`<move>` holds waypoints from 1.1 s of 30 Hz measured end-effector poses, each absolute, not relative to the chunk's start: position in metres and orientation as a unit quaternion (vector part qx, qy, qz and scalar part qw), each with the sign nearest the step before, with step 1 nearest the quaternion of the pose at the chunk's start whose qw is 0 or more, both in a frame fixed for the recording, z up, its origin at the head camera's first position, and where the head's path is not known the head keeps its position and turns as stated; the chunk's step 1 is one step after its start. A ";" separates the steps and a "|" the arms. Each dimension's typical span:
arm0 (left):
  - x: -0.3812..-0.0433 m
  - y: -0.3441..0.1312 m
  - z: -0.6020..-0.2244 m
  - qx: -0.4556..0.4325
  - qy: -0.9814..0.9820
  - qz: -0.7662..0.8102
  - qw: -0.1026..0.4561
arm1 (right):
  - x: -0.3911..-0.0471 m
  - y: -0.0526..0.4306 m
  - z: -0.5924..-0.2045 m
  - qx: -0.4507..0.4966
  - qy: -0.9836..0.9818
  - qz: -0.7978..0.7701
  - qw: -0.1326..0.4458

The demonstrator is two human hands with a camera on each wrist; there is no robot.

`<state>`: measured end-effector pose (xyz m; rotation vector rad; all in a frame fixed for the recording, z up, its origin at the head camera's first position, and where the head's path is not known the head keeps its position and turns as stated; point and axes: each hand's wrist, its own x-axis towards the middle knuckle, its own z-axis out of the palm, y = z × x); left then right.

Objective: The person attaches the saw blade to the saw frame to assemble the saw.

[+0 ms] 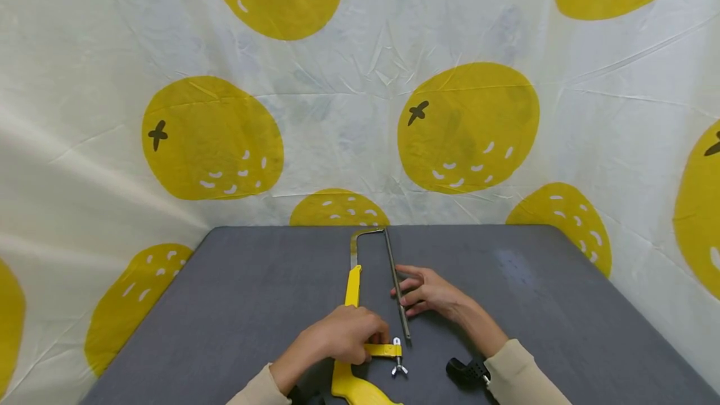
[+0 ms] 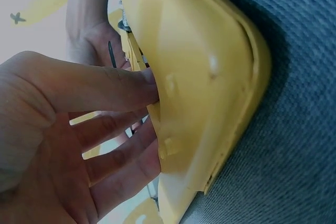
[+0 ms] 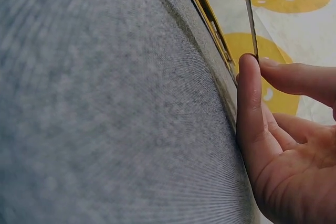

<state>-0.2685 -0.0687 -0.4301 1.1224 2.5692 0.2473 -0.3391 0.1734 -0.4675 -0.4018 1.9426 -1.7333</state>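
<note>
We are finding no readable text, brand or number on the saw or blade. On the cloth, we are seeing only dark crosses and pale dashes on yellow fruits. The handle is looking soft in the left wrist view, so we are perhaps missing faint lettering there.

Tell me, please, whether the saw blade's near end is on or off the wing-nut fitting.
Off: the head view shows the saw blade ending beside the wing-nut fitting, with a gap between them.

Grey fabric-textured tabletop, pale patch toward its right, yellow hacksaw resting near the middle
</note>
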 end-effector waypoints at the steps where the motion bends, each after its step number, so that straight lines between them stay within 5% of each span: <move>1: -0.268 -0.069 -0.429 0.393 0.900 0.087 0.165 | -0.339 0.173 -0.467 -0.147 0.713 -0.637 0.252; 33: -0.267 -0.069 -0.431 0.383 0.903 0.095 0.168 | -0.338 0.173 -0.470 -0.142 0.708 -0.641 0.261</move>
